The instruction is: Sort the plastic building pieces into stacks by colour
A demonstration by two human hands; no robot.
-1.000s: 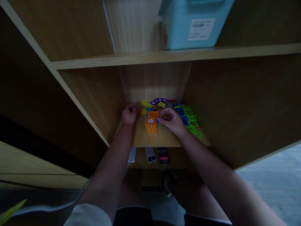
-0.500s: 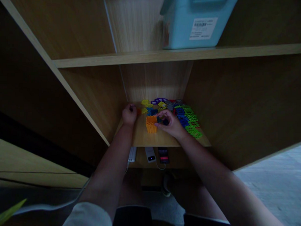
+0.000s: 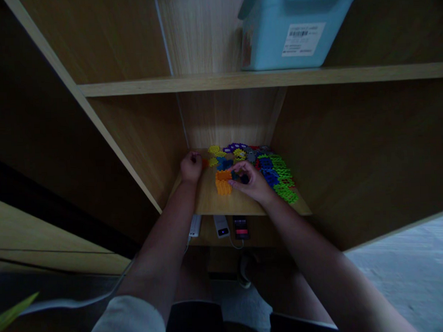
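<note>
An orange box-like block of toothed plastic building pieces (image 3: pixel 224 183) stands on the low shelf. My right hand (image 3: pixel 251 180) is curved at its right side, with thumb and forefinger on its edge. To the left, my left hand (image 3: pixel 191 167) is closed, fingers curled; what it holds, if anything, is hidden. Beside that hand lies an orange piece (image 3: pixel 205 163). Behind the block are yellow pieces (image 3: pixel 214 150), dark blue pieces (image 3: pixel 224 163) and purple pieces (image 3: pixel 234 147). Bright green pieces (image 3: pixel 284 176) and blue pieces (image 3: pixel 269 174) lie right of my right hand.
A light blue plastic bin (image 3: pixel 286 38) with a label sits on the upper shelf (image 3: pixel 204 83). Wooden side panels enclose the low shelf (image 3: pixel 211 205). Beneath it are a white power bank (image 3: pixel 221 226), a phone (image 3: pixel 241 227) and a white power strip (image 3: pixel 195 226).
The view has shifted very slightly. Both hands and the orange block stay in nearly the same places.
</note>
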